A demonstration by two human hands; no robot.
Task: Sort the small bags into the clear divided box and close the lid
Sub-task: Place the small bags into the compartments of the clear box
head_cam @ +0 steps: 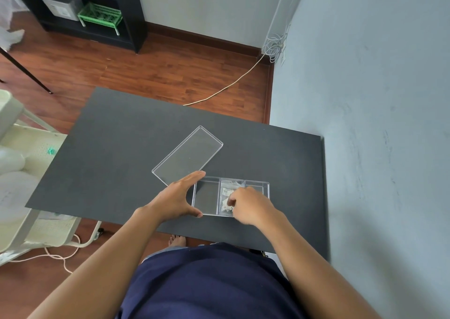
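Clear divided box (207, 195) near front edge of bench (109, 160), long axis left to right. Left hand (177, 196) spread open, bracing its left end. Right hand (248, 204) pinching small bag (227, 200) in middle compartment. Lid (187, 156) just behind-left, nearer left hand.

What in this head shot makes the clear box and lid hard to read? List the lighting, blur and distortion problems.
Head view: soft even light, no hard shadows; the clear lid and divided box show mostly as bright edges against the dark table. Wide-angle bending curves the wall and table edges. Slight motion blur on the right hand over the small bags; the left hand looks sharper.
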